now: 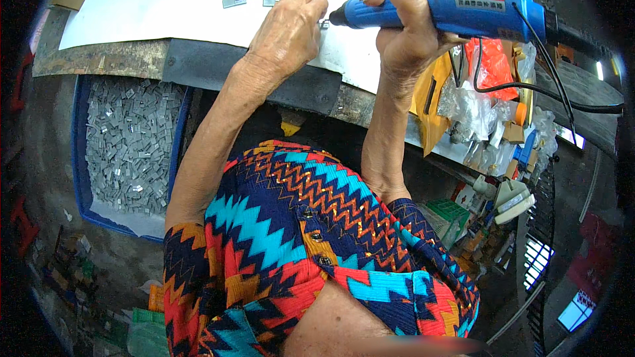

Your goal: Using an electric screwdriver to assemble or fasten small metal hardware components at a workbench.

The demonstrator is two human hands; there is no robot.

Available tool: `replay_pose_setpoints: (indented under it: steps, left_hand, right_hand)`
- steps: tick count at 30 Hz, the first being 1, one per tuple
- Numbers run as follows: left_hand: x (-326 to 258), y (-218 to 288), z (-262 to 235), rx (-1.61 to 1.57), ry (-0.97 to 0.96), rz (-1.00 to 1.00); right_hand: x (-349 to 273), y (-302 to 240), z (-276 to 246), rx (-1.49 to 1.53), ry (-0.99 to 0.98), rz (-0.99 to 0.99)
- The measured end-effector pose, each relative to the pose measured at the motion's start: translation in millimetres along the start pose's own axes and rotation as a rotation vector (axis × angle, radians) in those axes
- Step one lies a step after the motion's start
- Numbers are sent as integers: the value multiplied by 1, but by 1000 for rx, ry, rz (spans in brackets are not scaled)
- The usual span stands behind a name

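Observation:
My right hand is wrapped round a blue electric screwdriver, which lies nearly level with its black nose to the left. A black cable runs from its back end. At that nose, my left hand has its fingers closed on a small grey part, mostly hidden by the fingers. Whether the bit touches the part I cannot tell. Beyond my left hand, several flat grey rectangular pieces lie loose on the white worktop.
Below the bench's dark front edge, at left, a blue bin holds a heap of similar grey pieces. Right of my right arm are a red plastic bag, clear bags, brown paper and a looping black cable. A green crate stands lower right.

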State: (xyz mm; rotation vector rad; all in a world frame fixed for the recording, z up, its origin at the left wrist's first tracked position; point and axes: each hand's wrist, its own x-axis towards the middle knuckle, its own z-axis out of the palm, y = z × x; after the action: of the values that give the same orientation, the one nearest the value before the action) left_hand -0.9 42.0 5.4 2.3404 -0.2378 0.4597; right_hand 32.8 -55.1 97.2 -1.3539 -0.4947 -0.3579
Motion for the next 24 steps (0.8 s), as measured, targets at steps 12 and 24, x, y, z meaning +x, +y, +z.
replay_pose_setpoints:
  steps: [12, 24]
  left_hand:
    - [1, -5, 7, -117, -1, -41]
    - [-1, -4, 3, -67, 9, 9]
  right_hand:
    - [-2, 8, -4, -23, -1, 28]
    - [-6, 17, -6, -140, -84, -65]
